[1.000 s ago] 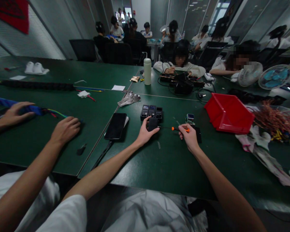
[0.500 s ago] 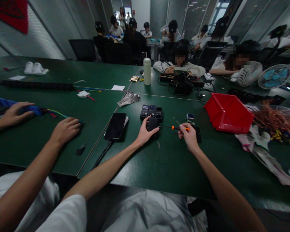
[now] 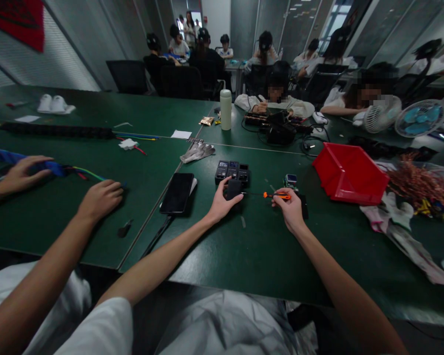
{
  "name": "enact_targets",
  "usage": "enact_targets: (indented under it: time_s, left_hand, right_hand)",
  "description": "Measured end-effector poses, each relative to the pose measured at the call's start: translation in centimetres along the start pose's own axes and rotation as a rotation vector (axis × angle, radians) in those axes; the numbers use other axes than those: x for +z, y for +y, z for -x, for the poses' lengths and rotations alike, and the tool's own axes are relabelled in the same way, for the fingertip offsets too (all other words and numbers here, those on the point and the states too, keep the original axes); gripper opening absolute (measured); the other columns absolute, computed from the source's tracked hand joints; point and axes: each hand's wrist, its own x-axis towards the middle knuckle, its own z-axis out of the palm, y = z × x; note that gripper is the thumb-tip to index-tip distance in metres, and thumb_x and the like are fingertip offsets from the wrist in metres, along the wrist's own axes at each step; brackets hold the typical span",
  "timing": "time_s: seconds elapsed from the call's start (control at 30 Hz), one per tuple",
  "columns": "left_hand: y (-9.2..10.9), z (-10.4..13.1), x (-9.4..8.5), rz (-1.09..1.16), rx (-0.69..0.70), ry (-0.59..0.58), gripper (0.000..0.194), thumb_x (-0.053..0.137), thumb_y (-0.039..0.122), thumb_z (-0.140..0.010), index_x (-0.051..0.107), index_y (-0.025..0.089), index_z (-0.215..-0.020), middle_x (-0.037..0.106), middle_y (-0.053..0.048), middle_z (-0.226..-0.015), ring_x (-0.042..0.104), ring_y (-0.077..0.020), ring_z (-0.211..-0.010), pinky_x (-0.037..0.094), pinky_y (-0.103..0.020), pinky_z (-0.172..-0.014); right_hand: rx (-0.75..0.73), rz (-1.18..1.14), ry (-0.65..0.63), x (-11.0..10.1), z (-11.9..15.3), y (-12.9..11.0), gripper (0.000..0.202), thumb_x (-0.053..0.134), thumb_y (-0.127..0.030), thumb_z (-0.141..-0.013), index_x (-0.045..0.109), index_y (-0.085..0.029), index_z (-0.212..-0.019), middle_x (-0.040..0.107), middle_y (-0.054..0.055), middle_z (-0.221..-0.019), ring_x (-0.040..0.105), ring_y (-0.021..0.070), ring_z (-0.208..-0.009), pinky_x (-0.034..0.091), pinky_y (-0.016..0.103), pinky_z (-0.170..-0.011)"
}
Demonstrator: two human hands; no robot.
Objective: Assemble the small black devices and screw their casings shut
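the left arm [image 3: 159, 266] comes from the bottom left, its upper part inside a white sleeve [image 3: 103, 325], and the bare forearm goes in a slant up and to the right. the left wrist [image 3: 206, 222] looks almost straight. the left hand [image 3: 221, 206] is curved like the letter c and is gripping, with the thumb [image 3: 237, 199] pointing to the right. the right arm [image 3: 340, 281], bare as far as it is seen, slants from the lower right up and to the left. the right hand [image 3: 290, 208] makes a pinch, its fingers bent. the two hands are apart, at nearly equal height.
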Motion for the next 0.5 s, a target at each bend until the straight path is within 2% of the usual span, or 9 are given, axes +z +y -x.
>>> enact_targets:
  time_s: [0.13, 0.23, 0.33, 0.5]
  left_hand:
    - [0.0, -0.1, 0.1, 0.052, -0.04, 0.019, 0.071, 0.07, 0.041, -0.069, 0.038, 0.024, -0.13, 0.055, -0.008, -0.114, 0.057, -0.0207, -0.1, 0.046, -0.039, -0.09]
    - [0.0, -0.1, 0.3, 0.148, -0.097, 0.0, 0.071, 0.069, 0.042, -0.07, 0.037, 0.023, -0.13, 0.056, -0.01, -0.114, 0.062, -0.0195, -0.091, 0.049, -0.039, -0.086]
    - [0.2, 0.0, 0.4, 0.277, -0.14, -0.044, 0.07, 0.067, 0.041, -0.072, 0.033, 0.023, -0.131, 0.057, -0.009, -0.111, 0.064, -0.0179, -0.083, 0.052, -0.04, -0.081]
    - [0.8, 0.2, 0.6, 0.372, -0.166, -0.082, 0.068, 0.068, 0.04, -0.072, 0.034, 0.023, -0.128, 0.059, -0.008, -0.105, 0.065, -0.0187, -0.081, 0.054, -0.039, -0.077]
  right_hand:
    - [-0.002, -0.005, 0.047, -0.3, -0.3, 0.5, 0.03, 0.069, -0.037, -0.069, 0.056, -0.02, -0.091, 0.057, 0.001, -0.082, 0.059, 0.0132, -0.069, 0.053, 0.027, -0.062]
    - [-0.014, 0.053, 0.024, -0.4, -0.4, 0.7, 0.029, 0.068, -0.037, -0.071, 0.056, -0.019, -0.09, 0.058, 0.001, -0.082, 0.059, 0.0139, -0.068, 0.052, 0.028, -0.061]
    - [-0.062, 0.192, -0.06, -0.2, -0.1, 0.7, 0.026, 0.069, -0.036, -0.07, 0.056, -0.018, -0.083, 0.058, 0.002, -0.08, 0.059, 0.0153, -0.069, 0.05, 0.029, -0.062]
    - [-0.217, 0.53, -0.295, 0.6, 0.7, 0.8, 0.015, 0.064, -0.032, -0.073, 0.056, -0.02, -0.076, 0.058, 0.0, -0.074, 0.055, 0.0154, -0.065, 0.047, 0.029, -0.063]
